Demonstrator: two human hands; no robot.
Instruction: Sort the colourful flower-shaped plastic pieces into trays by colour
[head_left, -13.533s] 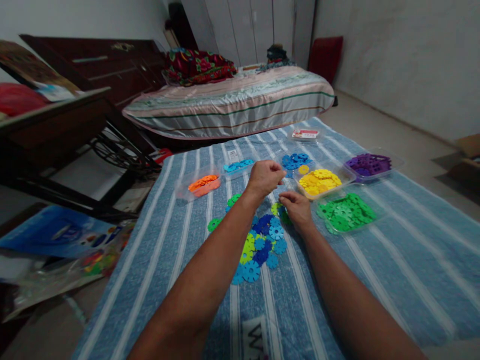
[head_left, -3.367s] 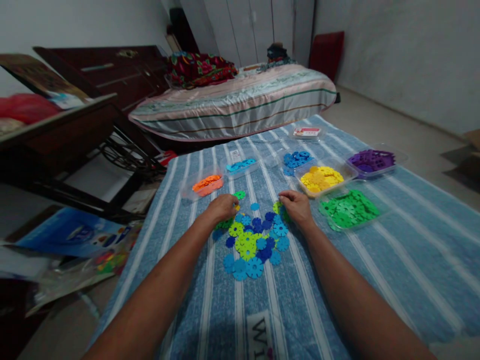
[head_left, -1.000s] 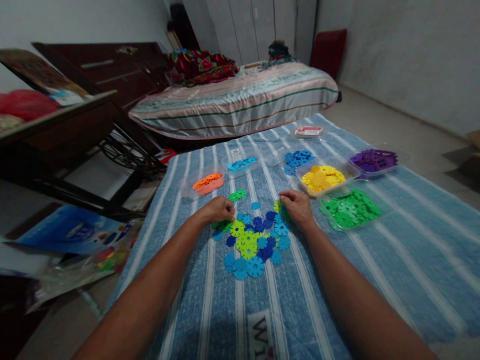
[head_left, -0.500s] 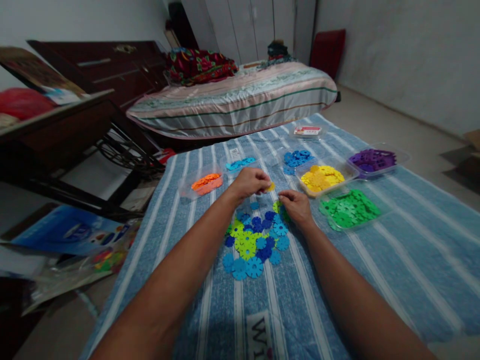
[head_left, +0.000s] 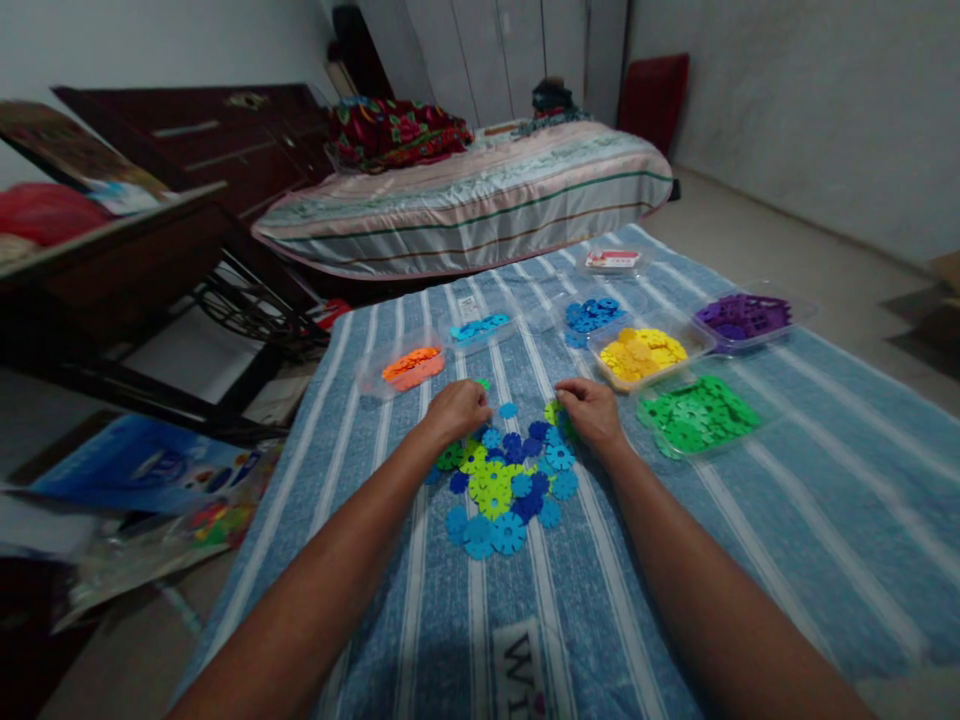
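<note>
the left hand [head_left: 459, 410] is laid palm-down with curled fingers on the upper left edge of a loose heap of snowflake discs [head_left: 510, 485], and whether a disc is pinched under it cannot be told. the right hand [head_left: 592, 410] is set on the heap's upper right edge, fingers bent over a yellow-green disc; a firm grip cannot be made out there either. the heap, in dark blue, light blue and lime, is spread flat on a blue striped cloth [head_left: 750, 520] between the two wrists. the discs are judged light, thin and stiff, with notched rims that catch on one another, so a single one is best pinched by its rim and lifted clear of its neighbours. around the heap, clear trays are set out by colour: an orange tray [head_left: 409, 365] and a light blue tray [head_left: 480, 327] beyond the left hand, a dark blue tray [head_left: 592, 312], a yellow tray [head_left: 643, 352], a green tray [head_left: 696, 412] and a purple tray [head_left: 742, 315] beyond the right hand. the green tray is just beside the right hand, and its low wall is judged easy to knock. a striped mattress [head_left: 465, 205] is seen beyond the cloth, and a dark wooden table [head_left: 112, 270] at the left.
</note>
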